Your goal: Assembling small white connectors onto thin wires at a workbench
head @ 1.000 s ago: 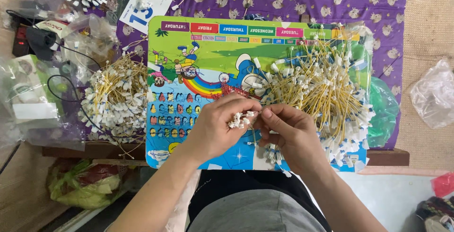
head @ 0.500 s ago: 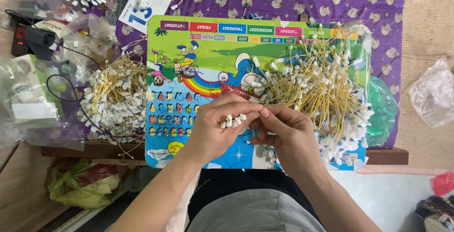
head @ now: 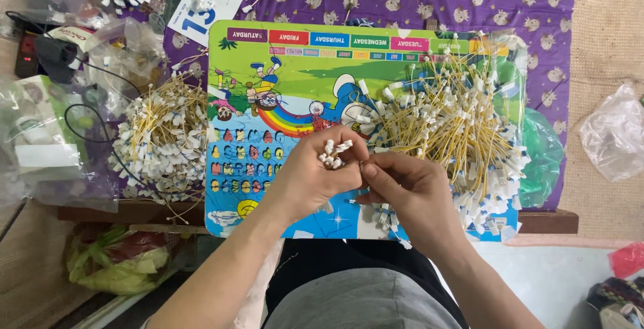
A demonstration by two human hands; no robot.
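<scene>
My left hand (head: 312,178) grips a small bunch of yellow wires with white end connectors (head: 333,154), their white tips sticking up above my fingers. My right hand (head: 402,188) touches the left hand and pinches a single wire piece at the bunch's lower side. Both hands hover over a colourful cartoon board (head: 268,94). A large loose pile of the same yellow wires (head: 456,128) lies on the board just right of my hands. More white pieces show beneath my right hand.
A second heap of yellow wires (head: 164,141) lies left of the board on a purple patterned cloth (head: 537,7). Clear plastic bags (head: 614,134), black cables and a dark device crowd the left. A green bag (head: 114,262) sits below the table edge.
My hands stayed together over the board. The bunch in my left hand shifted slightly, its white tips now standing higher above my fingers.
</scene>
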